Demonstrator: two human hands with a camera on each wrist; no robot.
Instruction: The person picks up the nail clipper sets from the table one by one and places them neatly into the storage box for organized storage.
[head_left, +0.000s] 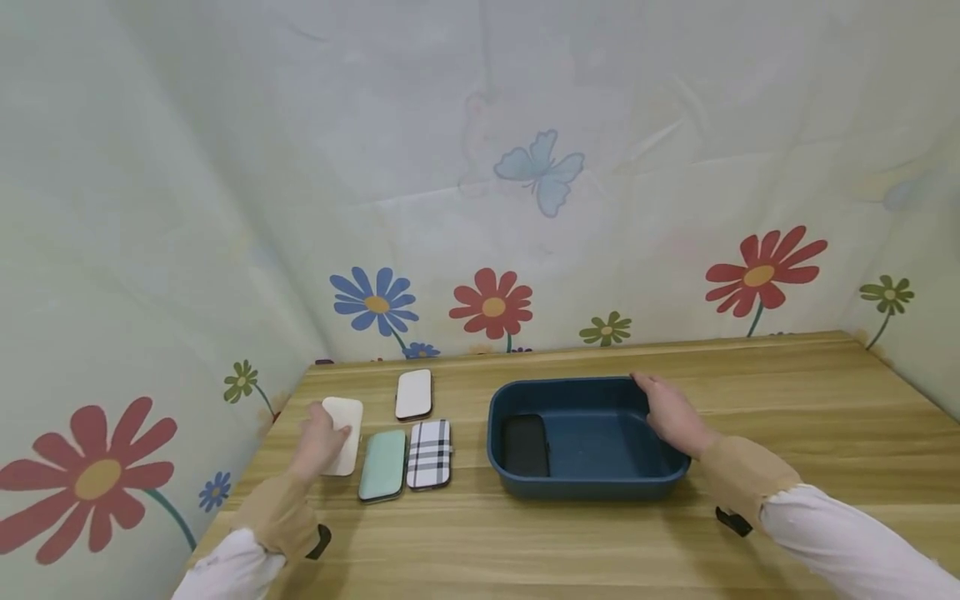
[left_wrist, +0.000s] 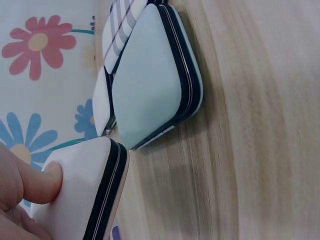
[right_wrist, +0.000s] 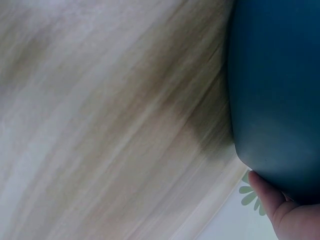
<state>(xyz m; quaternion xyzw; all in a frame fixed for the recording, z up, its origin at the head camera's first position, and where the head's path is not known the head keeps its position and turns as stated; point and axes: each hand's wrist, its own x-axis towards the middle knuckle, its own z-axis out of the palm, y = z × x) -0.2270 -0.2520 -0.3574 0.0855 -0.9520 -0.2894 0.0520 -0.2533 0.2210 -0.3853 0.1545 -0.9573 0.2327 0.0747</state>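
My left hand grips a cream flat rectangular case, with the thumb on its broad face in the left wrist view; its other fingers are mostly hidden. Just right of it lie a mint-green case and a plaid case, side by side. A white case lies behind them. My right hand holds the right end of a blue plastic basin at its rim. Inside the basin, at its left end, is a black case.
All of this stands on a wood-grain table. A pale curtain printed with flowers and a butterfly hangs behind the table and along its left side. The basin wall fills the right of the right wrist view.
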